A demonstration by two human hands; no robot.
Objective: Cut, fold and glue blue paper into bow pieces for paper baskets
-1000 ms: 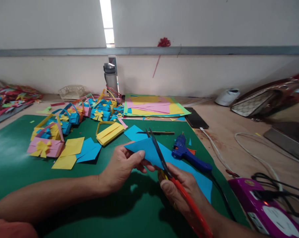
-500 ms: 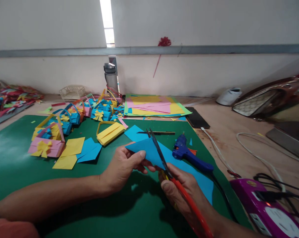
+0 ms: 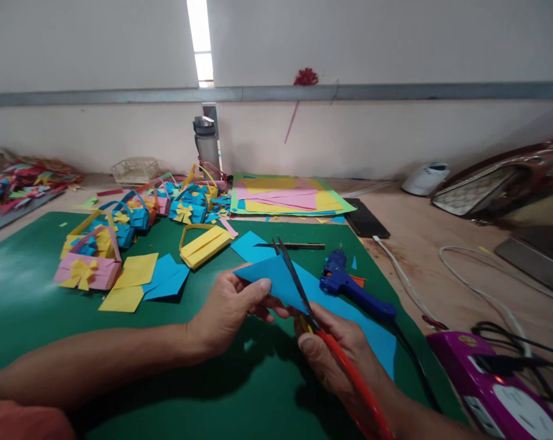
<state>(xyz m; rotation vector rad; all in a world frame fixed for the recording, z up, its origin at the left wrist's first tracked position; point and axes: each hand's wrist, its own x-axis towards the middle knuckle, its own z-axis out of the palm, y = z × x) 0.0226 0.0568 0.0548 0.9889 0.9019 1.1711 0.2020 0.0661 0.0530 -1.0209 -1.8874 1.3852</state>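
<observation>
My left hand pinches a folded blue piece of paper between thumb and fingers, above the green mat. Red-handled scissors are in my right hand, with fingers wrapped around the handles. The dark blades lie across the right part of the paper, tips pointing up and away from me. Beneath and behind my right hand, a larger blue sheet lies on the mat. A pen rests near the blade tips, and a blue glue gun lies to the right.
Small paper baskets stand at the left, beside yellow squares and blue squares. Coloured sheets are stacked at the back, near a phone and a bottle. A purple power strip with cables sits at the right.
Almost nothing differs. The whole view has shifted very slightly, while both hands, the paper and the scissors keep nearly the same pose.
</observation>
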